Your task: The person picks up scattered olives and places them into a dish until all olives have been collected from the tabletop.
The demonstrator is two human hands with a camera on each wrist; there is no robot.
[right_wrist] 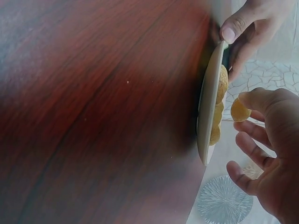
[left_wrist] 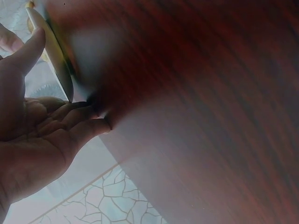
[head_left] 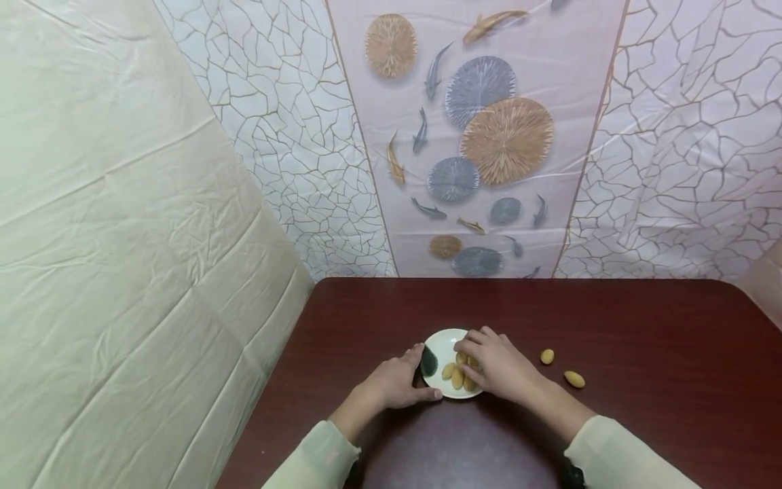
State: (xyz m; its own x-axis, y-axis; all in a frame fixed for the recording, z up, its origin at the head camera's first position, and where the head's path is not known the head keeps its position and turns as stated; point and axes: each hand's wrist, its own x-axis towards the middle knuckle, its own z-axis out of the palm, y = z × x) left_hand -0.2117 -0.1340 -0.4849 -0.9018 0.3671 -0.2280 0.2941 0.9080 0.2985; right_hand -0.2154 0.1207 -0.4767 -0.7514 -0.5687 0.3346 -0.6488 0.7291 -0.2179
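Note:
A white plate (head_left: pixel 449 392) with a dark green patch (head_left: pixel 429 362) at its left side sits on the table. Several small yellow oval fruits (head_left: pixel 457 377) lie on it. My left hand (head_left: pixel 396 382) holds the plate's left rim between thumb and fingers. Over the plate's right part, my right hand (head_left: pixel 497 363) pinches one yellow oval fruit (right_wrist: pixel 240 110) between thumb and index finger; its other fingers are spread, as the right wrist view shows. That fruit is just above the plate, apart from the others. The exact kind of fruit is unclear.
Two more yellow oval pieces, a smaller one (head_left: pixel 547 356) and a longer one (head_left: pixel 574 379), lie on the dark red-brown table (head_left: pixel 660 353) right of my right hand. A patterned cloth (head_left: pixel 482 204) hangs behind the table, and a cream cloth (head_left: pixel 153 272) hangs at the left.

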